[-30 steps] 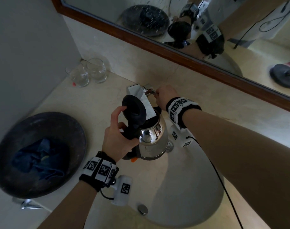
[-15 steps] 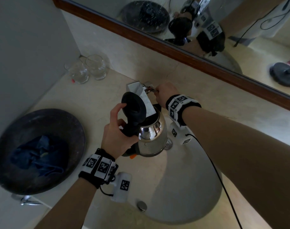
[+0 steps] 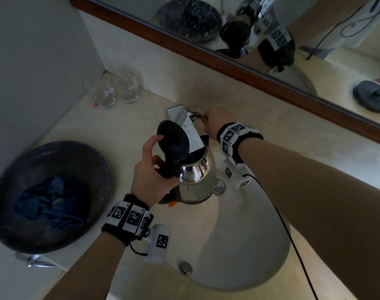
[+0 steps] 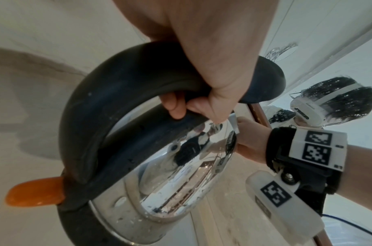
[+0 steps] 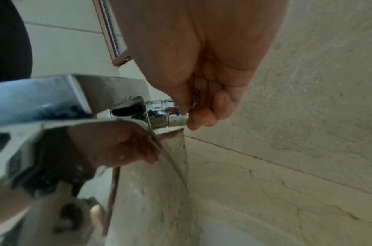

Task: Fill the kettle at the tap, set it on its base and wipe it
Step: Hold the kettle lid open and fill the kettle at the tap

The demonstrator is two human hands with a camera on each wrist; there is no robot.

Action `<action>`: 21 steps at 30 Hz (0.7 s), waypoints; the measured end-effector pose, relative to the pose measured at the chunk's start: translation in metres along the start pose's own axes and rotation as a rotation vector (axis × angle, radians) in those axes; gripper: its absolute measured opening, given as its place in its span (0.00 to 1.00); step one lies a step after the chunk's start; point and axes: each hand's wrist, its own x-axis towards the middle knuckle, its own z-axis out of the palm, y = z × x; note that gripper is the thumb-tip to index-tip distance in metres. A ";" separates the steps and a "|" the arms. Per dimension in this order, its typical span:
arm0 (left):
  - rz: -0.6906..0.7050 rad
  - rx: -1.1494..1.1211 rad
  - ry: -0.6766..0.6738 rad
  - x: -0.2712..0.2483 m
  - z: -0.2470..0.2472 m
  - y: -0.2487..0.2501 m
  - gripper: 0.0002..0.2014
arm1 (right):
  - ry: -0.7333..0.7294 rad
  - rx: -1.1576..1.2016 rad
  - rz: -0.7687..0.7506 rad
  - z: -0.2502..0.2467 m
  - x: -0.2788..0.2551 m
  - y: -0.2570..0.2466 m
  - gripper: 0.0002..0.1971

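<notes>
A shiny steel kettle (image 3: 197, 176) (image 4: 180, 174) with a black handle (image 4: 109, 106) hangs over the sink basin (image 3: 239, 245), its black lid (image 3: 174, 140) flipped open under the square chrome tap spout (image 3: 184, 124) (image 5: 39, 96). My left hand (image 3: 150, 176) (image 4: 206, 66) grips the handle, with the thumb resting on the lid's rim. My right hand (image 3: 217, 122) (image 5: 201, 103) pinches the tap's round chrome knob (image 5: 168, 114) at the side of the tap. Whether water runs is not visible. The kettle's orange switch (image 4: 35, 191) sticks out at its base.
A dark round bowl (image 3: 54, 165) at the left holds a crumpled blue cloth (image 3: 50, 200). Two glasses (image 3: 113, 89) stand in the back left corner. A mirror with a wooden frame (image 3: 228, 59) runs along the back wall; it reflects a black kettle base (image 3: 371, 95).
The kettle and both hands stay where they were; only the view has shifted slightly.
</notes>
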 end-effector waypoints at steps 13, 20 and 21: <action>-0.001 -0.001 -0.002 -0.001 0.002 0.001 0.47 | -0.003 -0.037 -0.022 -0.001 -0.001 -0.001 0.14; -0.002 -0.008 -0.006 -0.001 0.004 0.000 0.47 | 0.006 -0.012 -0.013 -0.001 0.000 0.000 0.14; -0.002 -0.007 -0.006 -0.001 0.004 0.000 0.47 | 0.007 -0.009 -0.012 0.000 0.000 0.000 0.13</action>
